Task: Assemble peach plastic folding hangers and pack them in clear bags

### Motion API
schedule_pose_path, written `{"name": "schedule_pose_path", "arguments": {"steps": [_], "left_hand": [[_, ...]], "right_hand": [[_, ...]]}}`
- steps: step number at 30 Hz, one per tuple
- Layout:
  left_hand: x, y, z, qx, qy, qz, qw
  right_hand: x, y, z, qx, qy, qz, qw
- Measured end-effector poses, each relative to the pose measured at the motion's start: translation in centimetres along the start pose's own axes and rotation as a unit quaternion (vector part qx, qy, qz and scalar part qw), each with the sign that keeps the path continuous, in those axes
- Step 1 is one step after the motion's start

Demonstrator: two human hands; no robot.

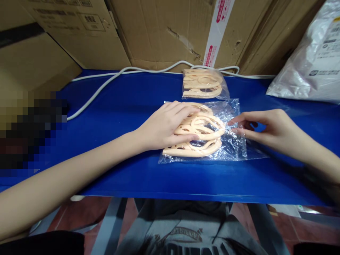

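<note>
A clear plastic bag [236,147] lies flat on the blue table [159,180], with several cream-coloured looped plastic pieces [207,132] inside. My left hand [166,125] rests on the left part of the bag, fingers spread over the pieces. At the bag's right side, my right hand [255,125] has its thumb and fingertips at the loose clear film, with a small gap between them. Just behind lies a second clear bag of similar cream pieces [204,83], untouched by either hand.
Large cardboard boxes [159,35] stand along the back. A white cable [106,83] runs across the table's rear and left. A white plastic package [310,67] sits at the back right. Something pixelated [32,131] is at the left.
</note>
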State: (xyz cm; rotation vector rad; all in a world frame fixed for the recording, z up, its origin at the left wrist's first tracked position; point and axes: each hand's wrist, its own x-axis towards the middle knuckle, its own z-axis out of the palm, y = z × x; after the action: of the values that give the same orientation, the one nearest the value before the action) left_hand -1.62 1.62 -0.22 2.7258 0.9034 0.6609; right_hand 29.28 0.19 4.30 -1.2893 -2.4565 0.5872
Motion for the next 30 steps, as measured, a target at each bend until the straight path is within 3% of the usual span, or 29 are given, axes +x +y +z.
{"name": "schedule_pose_path", "arguments": {"steps": [12,14,20,22,26,30], "left_hand": [[0.0,-0.4,0.1,-0.007,-0.002,0.023,1.0],[0.1,-0.6,0.1,-0.015,-0.007,0.039,0.999],[0.3,-0.3,-0.3,-0.047,-0.041,0.054,0.997],[0.3,0.0,-0.5,-0.058,-0.055,0.063,0.995],[-0.1,1.3,-0.8,-0.062,-0.089,0.067,0.992],[-0.6,3.0,-0.7,-0.042,-0.104,0.071,0.991]], "right_hand": [[-0.1,-0.5,0.7,0.038,-0.077,-0.025,0.996],[0.0,-0.5,0.4,0.019,-0.054,-0.016,0.998],[0.1,1.2,-0.7,-0.154,0.117,0.045,0.98],[0.1,1.8,-0.7,-0.161,0.112,0.063,0.979],[0.1,2.1,-0.3,-0.074,0.048,0.089,0.992],[0.0,1.2,-0.5,0.1,0.03,0.112,0.988]]}}
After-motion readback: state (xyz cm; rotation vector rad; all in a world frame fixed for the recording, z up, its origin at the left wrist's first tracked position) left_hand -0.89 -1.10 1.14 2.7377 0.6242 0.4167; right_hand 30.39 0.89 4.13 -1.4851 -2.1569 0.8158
